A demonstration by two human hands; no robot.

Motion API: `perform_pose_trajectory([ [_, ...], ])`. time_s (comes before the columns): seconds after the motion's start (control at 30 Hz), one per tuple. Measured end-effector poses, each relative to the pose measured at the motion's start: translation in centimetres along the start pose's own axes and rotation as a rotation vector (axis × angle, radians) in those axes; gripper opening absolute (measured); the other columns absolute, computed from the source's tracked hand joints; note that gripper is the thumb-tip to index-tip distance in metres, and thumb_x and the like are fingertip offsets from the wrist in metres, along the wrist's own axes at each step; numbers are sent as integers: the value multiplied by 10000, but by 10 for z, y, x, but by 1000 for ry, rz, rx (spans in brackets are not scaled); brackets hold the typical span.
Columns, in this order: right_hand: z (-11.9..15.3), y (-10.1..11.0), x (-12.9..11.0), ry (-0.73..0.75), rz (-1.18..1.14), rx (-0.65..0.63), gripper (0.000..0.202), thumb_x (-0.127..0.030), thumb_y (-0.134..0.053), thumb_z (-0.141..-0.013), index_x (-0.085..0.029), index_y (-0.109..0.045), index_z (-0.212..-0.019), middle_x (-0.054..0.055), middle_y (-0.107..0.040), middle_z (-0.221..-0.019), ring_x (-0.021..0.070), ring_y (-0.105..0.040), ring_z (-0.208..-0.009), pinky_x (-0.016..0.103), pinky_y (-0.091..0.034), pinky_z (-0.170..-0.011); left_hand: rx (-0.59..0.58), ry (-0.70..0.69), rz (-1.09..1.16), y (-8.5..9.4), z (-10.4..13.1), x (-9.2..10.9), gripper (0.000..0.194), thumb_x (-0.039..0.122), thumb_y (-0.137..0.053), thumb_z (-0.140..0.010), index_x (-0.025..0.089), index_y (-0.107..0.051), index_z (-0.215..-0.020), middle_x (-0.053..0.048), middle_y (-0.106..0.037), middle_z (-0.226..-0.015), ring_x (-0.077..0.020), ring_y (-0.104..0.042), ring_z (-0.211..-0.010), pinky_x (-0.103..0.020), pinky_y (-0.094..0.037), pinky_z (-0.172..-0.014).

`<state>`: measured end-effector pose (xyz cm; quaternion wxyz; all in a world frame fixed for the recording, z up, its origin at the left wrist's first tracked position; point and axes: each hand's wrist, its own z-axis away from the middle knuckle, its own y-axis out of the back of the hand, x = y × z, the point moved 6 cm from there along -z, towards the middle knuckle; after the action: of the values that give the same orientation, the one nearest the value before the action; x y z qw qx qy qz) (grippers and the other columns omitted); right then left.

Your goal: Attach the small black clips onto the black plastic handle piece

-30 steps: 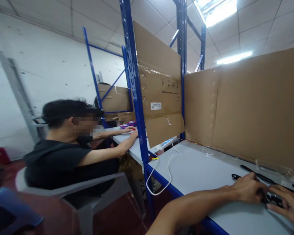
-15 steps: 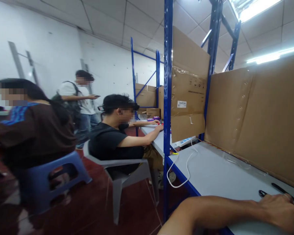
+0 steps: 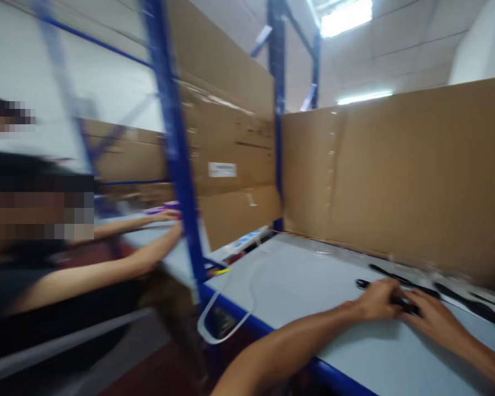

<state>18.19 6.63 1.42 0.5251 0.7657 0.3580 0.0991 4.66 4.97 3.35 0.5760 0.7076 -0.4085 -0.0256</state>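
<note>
The picture is blurred by head motion. My left hand [image 3: 377,300] and my right hand [image 3: 427,313] rest side by side on the grey table [image 3: 313,280], with a small black part [image 3: 404,304] pinched between their fingertips. Thin black strips [image 3: 470,305] lie on the table just behind my hands, close to the cardboard wall [image 3: 396,176]. How tightly each hand grips the black part is hard to make out.
A blue rack post [image 3: 175,159] stands at the table's left corner, and a white cable [image 3: 231,308] hangs over the edge there. A co-worker [image 3: 66,264] sits to the left, both arms stretched over the neighbouring table. A white power strip [image 3: 247,241] lies at the back.
The view has swung back to the right after looking left across the room. My right hand is in sight again beside the left, both on the black part.
</note>
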Motion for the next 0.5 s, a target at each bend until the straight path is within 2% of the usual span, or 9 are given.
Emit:
perform_pose_trajectory([
  [0.07, 7, 11, -9, -83, 7, -132, 392, -400, -580, -855, -220, -698, -1183, 140, -685, -1159, 292, -657, -1046, 371, -496, -880, -10, -85, 28, 5, 8, 10, 345, 288, -687, -811, 180, -647, -1136, -95, -684, -1128, -247, -622, -1047, -355, -478, -929],
  [0.13, 2, 22, -14, -159, 41, -152, 399, -354, -617, -862, -174, -673, -1214, 151, -656, -1219, 282, -625, -1106, 347, -457, -928, -59, -157, -17, 5, 12, 15, 496, 316, -746, -752, 213, -628, -1223, -109, -636, -1255, -295, -559, -1180, -416, -421, -1032],
  [0.2, -3, 30, -11, -199, 47, -164, 358, -296, -636, -866, -174, -672, -1200, 132, -665, -1177, 267, -622, -1093, 323, -439, -909, -79, -102, -66, 4, 13, 10, 618, 330, -736, -762, 256, -554, -1348, -113, -580, -1348, -310, -525, -1233, -445, -399, -1052],
  [0.3, -1, 41, 2, -272, 62, -168, 352, -241, -701, -816, -195, -682, -1164, 103, -668, -1154, 256, -624, -1075, 291, -429, -852, -12, 15, -187, 8, 13, -1, 593, 362, -685, -817, 244, -524, -1376, -135, -537, -1400, -337, -457, -1317, -488, -347, -1086],
  [0.37, 3, 47, 12, -316, 91, -171, 351, -213, -703, -810, -200, -688, -1160, 102, -670, -1166, 253, -626, -1076, 280, -422, -830, -1, 81, -233, 10, 12, -8, 551, 355, -649, -848, 217, -525, -1367, -155, -543, -1390, -343, -465, -1311, -491, -350, -1076],
  [0.5, 7, 60, 33, -424, 150, -178, 245, -256, -677, -855, -200, -723, -1089, 104, -705, -1132, 260, -638, -1068, 277, -420, -797, -25, 134, -236, 14, 10, -19, 411, 167, -557, -864, 218, -569, -1272, -125, -632, -1252, -289, -568, -1171, -411, -420, -991],
])
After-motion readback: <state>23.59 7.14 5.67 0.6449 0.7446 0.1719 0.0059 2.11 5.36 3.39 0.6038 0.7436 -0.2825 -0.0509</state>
